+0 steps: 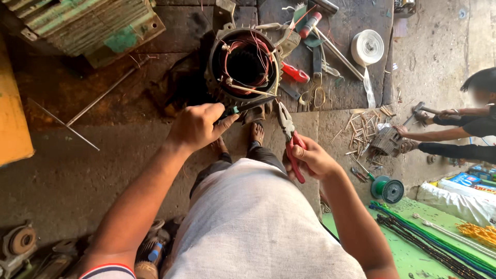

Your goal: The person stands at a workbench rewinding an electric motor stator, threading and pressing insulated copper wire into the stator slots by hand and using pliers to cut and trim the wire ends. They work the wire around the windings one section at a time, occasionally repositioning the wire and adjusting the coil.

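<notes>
Head view — motor stator (245, 64) just beyond left hand (196, 125) — gripped tool (253, 105) touching.

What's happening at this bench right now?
A person stands over an open motor stator with red and pale winding wires showing inside. The left hand holds a dark flat tool against the stator's lower rim. The right hand grips red-handled pliers, jaws pointing up, just clear of it. Loose tools and a white tape roll lie behind. Another person works on a smaller part at right.
</notes>
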`<state>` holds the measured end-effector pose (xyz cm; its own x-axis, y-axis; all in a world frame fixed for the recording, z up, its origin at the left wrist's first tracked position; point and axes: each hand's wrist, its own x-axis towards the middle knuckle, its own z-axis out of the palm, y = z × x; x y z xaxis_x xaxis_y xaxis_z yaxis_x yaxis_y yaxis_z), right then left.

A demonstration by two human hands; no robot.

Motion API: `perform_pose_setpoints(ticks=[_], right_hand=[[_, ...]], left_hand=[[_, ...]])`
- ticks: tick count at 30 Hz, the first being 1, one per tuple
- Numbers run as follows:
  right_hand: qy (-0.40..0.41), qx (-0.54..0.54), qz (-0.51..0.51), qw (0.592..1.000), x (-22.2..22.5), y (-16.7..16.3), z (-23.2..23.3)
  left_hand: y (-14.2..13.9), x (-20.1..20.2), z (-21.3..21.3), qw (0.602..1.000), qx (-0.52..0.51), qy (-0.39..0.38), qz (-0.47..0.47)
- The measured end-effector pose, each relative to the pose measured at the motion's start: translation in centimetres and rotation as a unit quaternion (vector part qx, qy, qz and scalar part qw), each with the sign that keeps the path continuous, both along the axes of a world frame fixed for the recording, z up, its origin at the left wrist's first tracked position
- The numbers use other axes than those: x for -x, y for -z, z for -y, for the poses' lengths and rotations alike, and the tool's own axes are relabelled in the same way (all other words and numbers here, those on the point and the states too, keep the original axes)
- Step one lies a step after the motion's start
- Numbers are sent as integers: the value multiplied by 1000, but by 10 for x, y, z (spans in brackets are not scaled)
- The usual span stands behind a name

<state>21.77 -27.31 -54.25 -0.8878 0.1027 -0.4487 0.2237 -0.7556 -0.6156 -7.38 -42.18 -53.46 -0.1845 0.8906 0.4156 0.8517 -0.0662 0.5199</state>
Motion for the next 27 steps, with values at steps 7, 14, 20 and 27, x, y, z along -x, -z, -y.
perform_pose_setpoints(ticks=[7, 14, 20, 27], right_hand=[[-12, -597, 176, 783, -1, -21, 20], [42, -747, 176, 640, 18, -23, 31], [12, -315, 213, 925, 13, -2, 13], [-10, -432, 42, 901, -4, -17, 8]], left_hand=[[3, 4, -1, 999, 30, 15, 20], [0, 0, -1, 1000, 11, 11, -2], [0, 0, -3, 999, 31, 11, 30], [-4, 3, -4, 1000, 16, 8, 7]])
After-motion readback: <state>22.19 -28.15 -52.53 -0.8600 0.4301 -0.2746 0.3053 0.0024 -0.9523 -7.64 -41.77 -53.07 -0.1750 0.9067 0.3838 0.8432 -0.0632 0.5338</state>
